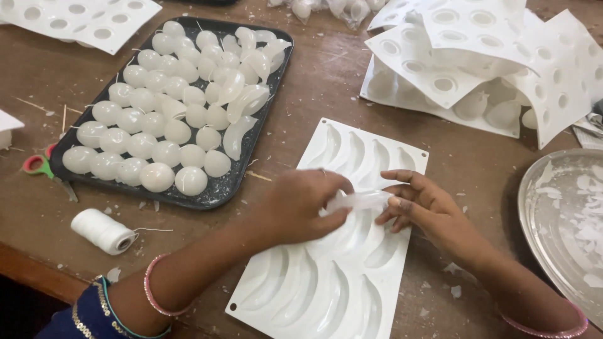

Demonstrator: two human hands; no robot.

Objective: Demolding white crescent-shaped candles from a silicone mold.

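Worn wood table (326,81); both hands' grip holding wax crescent (361,201) over mould (333,276).

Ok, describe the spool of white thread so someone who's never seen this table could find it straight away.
Start at the black tray of white wax balls on the wooden table. Just below its near-left corner lies the spool of white thread, on its side. It is the only wound cylinder there, with a loose strand trailing right.

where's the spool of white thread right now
In the head view the spool of white thread lies on the wooden table at lower left, just below the black tray of white wax pieces and left of the left hand.
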